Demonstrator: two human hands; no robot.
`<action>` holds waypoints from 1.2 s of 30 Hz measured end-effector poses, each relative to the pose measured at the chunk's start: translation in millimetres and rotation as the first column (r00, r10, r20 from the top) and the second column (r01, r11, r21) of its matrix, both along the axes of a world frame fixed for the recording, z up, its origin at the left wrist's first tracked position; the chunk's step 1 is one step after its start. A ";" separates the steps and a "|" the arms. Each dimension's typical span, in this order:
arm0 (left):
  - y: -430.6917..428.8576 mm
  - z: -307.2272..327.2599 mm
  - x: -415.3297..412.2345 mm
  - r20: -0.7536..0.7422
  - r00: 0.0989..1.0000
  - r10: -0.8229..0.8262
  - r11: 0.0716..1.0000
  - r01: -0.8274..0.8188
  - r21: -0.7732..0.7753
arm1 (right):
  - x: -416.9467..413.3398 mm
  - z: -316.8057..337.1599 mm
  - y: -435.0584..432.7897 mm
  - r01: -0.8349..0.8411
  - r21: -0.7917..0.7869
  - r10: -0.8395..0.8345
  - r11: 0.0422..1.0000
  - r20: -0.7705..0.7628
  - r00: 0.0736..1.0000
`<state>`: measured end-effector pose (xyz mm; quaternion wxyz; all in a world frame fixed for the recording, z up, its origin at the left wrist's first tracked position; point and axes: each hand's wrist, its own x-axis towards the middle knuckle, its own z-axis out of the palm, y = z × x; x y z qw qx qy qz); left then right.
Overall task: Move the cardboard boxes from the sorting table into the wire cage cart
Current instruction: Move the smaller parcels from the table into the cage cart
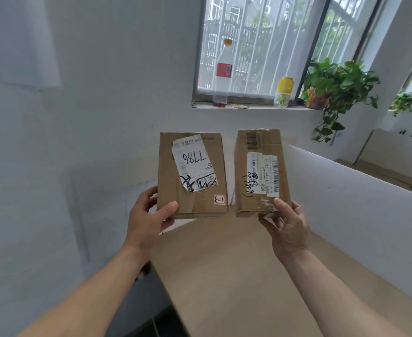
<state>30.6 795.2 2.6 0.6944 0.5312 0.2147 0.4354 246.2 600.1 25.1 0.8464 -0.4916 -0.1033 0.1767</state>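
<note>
The left hand (149,215) holds the left cardboard box (191,175) by its near left corner; the thumb lies flat on the top face and the other fingers (149,193) curl round the box's left side, gripping it. The right hand (288,229) holds the right cardboard box (261,171) by its near right corner; the thumb presses on the taped top face and the remaining fingers reach beneath the box, mostly hidden. Both boxes are up in the air above the far part of the table (224,268), side by side with a narrow gap between them, label faces turned to the camera; the left one carries a label marked 7786. A white partition (358,203) runs along the table's right edge; on the windowsill (256,107) behind stand a bottle (222,71), a yellow-capped jar (282,92) and a leafy plant (338,86).
</note>
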 end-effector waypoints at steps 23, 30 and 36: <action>-48.9 11.3 -127.3 -0.049 0.895 0.443 0.897 -0.442 0.023 | -38.9 -0.1 41.3 -0.364 0.053 0.366 0.930 -0.027 0.930; -91.6 8.2 -188.0 -0.064 0.800 0.596 0.802 -0.597 0.021 | -86.3 -11.2 58.3 -0.528 0.053 0.530 0.848 -0.054 0.846; -124.3 3.3 -257.7 -0.064 0.693 0.718 0.695 -0.718 0.013 | -152.2 -21.9 70.2 -0.649 0.031 0.649 0.760 -0.072 0.757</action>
